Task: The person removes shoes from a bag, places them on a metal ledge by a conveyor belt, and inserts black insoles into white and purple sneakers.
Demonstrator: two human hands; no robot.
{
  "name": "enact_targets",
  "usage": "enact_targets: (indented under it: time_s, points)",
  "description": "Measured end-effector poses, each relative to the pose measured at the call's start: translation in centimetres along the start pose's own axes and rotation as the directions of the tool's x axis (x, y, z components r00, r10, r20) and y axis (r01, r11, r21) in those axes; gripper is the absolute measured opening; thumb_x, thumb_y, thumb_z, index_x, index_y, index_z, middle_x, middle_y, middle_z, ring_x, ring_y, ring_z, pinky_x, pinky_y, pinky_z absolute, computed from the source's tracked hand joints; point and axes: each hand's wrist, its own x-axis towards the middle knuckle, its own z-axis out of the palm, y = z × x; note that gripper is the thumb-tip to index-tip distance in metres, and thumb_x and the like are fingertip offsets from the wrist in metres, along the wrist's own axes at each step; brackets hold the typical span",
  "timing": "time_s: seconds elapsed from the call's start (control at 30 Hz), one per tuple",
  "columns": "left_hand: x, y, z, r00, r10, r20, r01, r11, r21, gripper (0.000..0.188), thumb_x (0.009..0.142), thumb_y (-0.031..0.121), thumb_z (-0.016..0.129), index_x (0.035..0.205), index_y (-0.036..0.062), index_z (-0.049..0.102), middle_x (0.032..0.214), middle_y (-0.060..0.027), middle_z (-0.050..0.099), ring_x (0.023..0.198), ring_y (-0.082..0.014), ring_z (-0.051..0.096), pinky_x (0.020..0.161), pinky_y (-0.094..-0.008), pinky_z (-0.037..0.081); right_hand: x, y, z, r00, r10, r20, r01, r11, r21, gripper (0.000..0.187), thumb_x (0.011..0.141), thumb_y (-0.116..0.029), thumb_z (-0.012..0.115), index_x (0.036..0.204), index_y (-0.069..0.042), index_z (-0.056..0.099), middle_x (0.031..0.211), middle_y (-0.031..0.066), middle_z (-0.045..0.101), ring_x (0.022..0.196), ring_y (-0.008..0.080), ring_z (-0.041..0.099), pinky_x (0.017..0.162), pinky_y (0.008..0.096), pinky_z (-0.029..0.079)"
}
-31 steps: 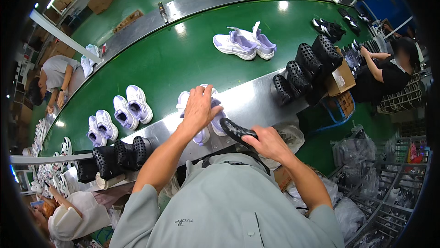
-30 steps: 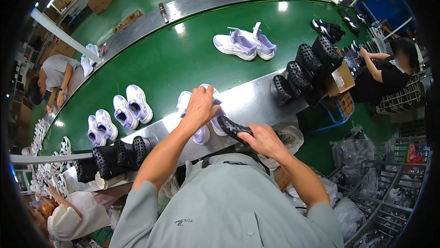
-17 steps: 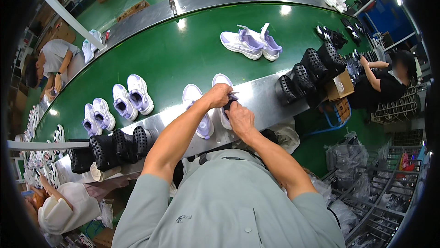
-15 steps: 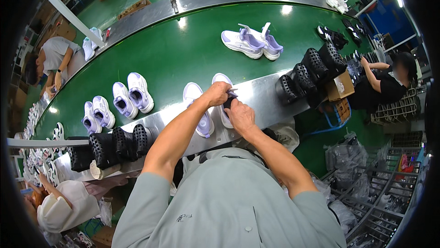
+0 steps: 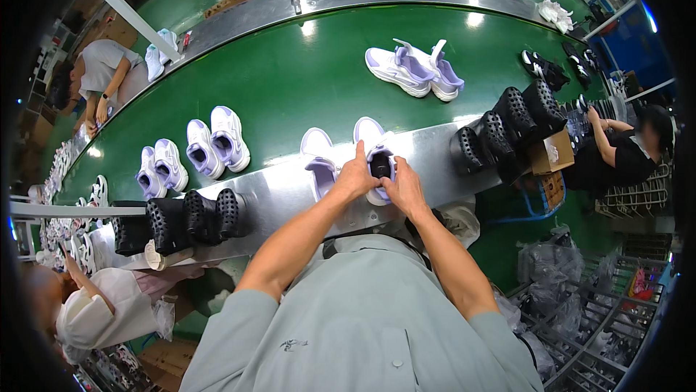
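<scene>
A white and lilac sneaker [image 5: 368, 131] lies on the metal ledge in front of me, toe pointing away, its strap folded open to the right. Inside its opening sits a black piece [image 5: 380, 166], perhaps an insert. Along the left side of the collar, my left hand [image 5: 354, 177] grips the shoe, index finger stretched toward the toe. My right hand [image 5: 406, 187] holds the right side near the heel, thumb at the collar's edge. Just left is the matching sneaker [image 5: 317, 144], partly covered by my left hand and forearm.
Beyond the ledge [image 5: 428, 162] a green surface carries more lilac sneakers [image 5: 217, 142] at left and another pair [image 5: 413, 71] farther off. Black studded forms [image 5: 190, 221] stand left, more [image 5: 500, 127] right, beside a cardboard box [image 5: 551, 151]. Co-workers [image 5: 623, 149] sit at both sides.
Both hands have moved from the tongue and strap to the sides of the shoe's opening. The black piece by my right hand now lies inside the shoe. The view has shifted slightly.
</scene>
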Motion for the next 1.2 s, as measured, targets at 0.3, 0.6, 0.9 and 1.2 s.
enact_targets:
  time_s: [0.3,0.6,0.9,1.2]
  points:
    - [0.0,0.0,2.4,0.975,-0.104,-0.194,0.115,0.992,0.048,0.037,0.079,0.021,0.074,0.098,-0.0073,0.059,0.088,-0.0308,0.068,0.087,-0.0468,0.068,0.078,-0.0523,0.054,2.7,0.3,1.9,0.969,0.218,0.114,-0.185,0.951,-0.246,0.031,0.085,-0.021,0.068,0.104,0.002,0.059,0.09,0.0248,0.068,0.088,0.0444,0.066,0.078,0.0525,0.052]
    - [-9.1,-7.8,-2.3,0.861,-0.088,-0.502,0.143,0.987,0.072,0.045,0.086,0.023,0.068,0.12,-0.004,0.055,0.1,-0.0292,0.063,0.093,-0.0429,0.063,0.081,-0.0501,0.052,2.4,0.0,2.6,0.975,0.078,0.206,-0.026,0.97,-0.242,0.041,0.086,-0.025,0.066,0.114,0.004,0.059,0.099,0.0244,0.066,0.093,0.0433,0.066,0.081,0.0518,0.052]
    - [-14.2,-7.6,-5.6,0.718,0.076,-0.692,0.094,0.975,0.204,0.034,0.09,0.018,0.064,0.117,-0.0014,0.062,0.099,-0.0216,0.062,0.089,-0.0408,0.062,0.077,-0.0461,0.052,1.1,-3.6,-4.8,0.868,0.2,0.454,0.02,0.9,-0.435,0.047,0.086,-0.044,0.07,0.091,0.003,0.066,0.086,0.0251,0.07,0.084,0.0447,0.067,0.076,0.051,0.052]
    - [-23.9,-16.7,-15.3,0.21,-0.23,-0.95,0.669,0.743,-0.033,0.043,0.092,0.03,0.069,0.122,0.0013,0.061,0.097,-0.0169,0.061,0.086,-0.0384,0.062,0.073,-0.0457,0.05,-0.3,-7.2,-4.3,0.851,0.049,0.523,0.022,0.992,-0.128,0.038,0.086,-0.037,0.071,0.084,0.001,0.066,0.076,0.0192,0.068,0.074,0.0386,0.066,0.068,0.046,0.051]
